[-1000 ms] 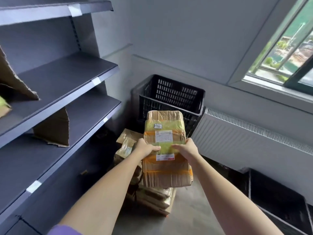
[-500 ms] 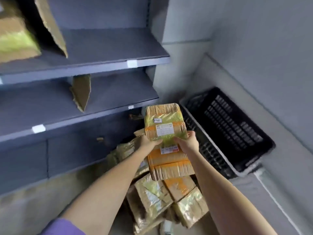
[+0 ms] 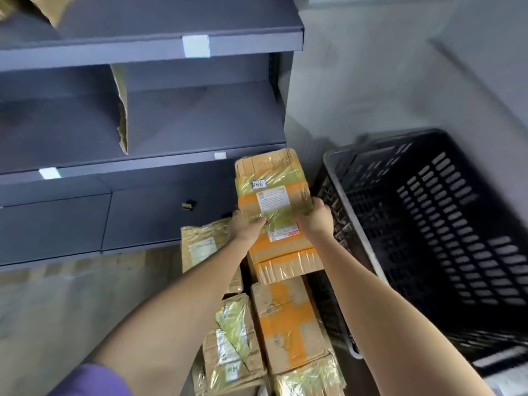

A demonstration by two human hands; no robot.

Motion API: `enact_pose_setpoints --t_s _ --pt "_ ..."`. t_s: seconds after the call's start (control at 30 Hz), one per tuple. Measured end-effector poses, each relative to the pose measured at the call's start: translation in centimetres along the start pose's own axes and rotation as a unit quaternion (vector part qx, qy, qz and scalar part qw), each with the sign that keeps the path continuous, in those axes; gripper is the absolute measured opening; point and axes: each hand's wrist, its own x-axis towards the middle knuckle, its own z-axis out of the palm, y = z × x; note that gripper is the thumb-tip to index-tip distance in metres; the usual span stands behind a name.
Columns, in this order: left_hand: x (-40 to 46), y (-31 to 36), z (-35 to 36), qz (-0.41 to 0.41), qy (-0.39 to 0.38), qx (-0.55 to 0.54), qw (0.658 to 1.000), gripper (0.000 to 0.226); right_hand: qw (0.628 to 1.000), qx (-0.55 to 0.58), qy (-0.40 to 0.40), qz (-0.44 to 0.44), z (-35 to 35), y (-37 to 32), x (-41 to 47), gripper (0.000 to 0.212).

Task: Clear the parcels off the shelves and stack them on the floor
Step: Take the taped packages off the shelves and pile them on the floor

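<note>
We note L hand (image 3: pixel 248 224) & R hand (image 3: pixel 315 220) both grasping taped cardboard parcel (image 3: pixel 275 212), above floor stack (image 3: pixel 265 324), beside black crate (image 3: pixel 445 224).

At the centre of the frame you hold a taped cardboard parcel (image 3: pixel 274 212) between both hands: your left hand (image 3: pixel 247 224) grips its left edge, your right hand (image 3: pixel 315 220) its right edge. Below it, at lower centre, more parcels (image 3: pixel 285 324) lie on the floor. Grey shelves (image 3: pixel 143 47) fill the upper left; a black slotted crate (image 3: pixel 443 238) stands at the right.
</note>
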Motion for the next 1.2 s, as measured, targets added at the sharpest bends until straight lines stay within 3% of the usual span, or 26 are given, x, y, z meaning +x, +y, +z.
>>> enact_pose_setpoints --t_s 0.13,0.27,0.47,0.67,0.83,1.0,1.2 --pt "2.9 -1.3 1.1 0.01 0.028 0.017 0.999 0.061 1.0 0.021 -0.011 -0.016 2.8 1.4 2.1 0.054" --pt "5.0 -2.9 1.8 -0.002 0.044 0.034 0.998 0.057 0.999 0.032 -0.03 -0.017 5.3 2.6 3.5 0.057" --pt "6.5 -4.4 3.0 -0.035 0.03 0.092 0.995 0.065 0.998 0.003 -0.062 -0.002 7.6 4.2 4.9 0.046" --pt "6.7 -4.9 5.4 -0.06 0.011 0.179 0.982 0.069 0.989 -0.056 -0.129 0.043 8.7 5.9 6.1 0.053" --pt "6.2 -6.4 6.7 -0.023 0.027 0.206 0.978 0.074 0.985 -0.094 -0.139 0.031 9.6 6.8 5.9 0.065" --pt "4.8 -5.5 5.6 0.02 0.023 0.268 0.963 0.025 0.988 -0.102 -0.117 0.024 8.7 6.3 4.8 0.046" --pt "1.0 -4.2 3.3 0.049 -0.011 0.286 0.957 0.022 0.985 -0.116 -0.13 0.0 6.7 4.5 1.3 0.052"
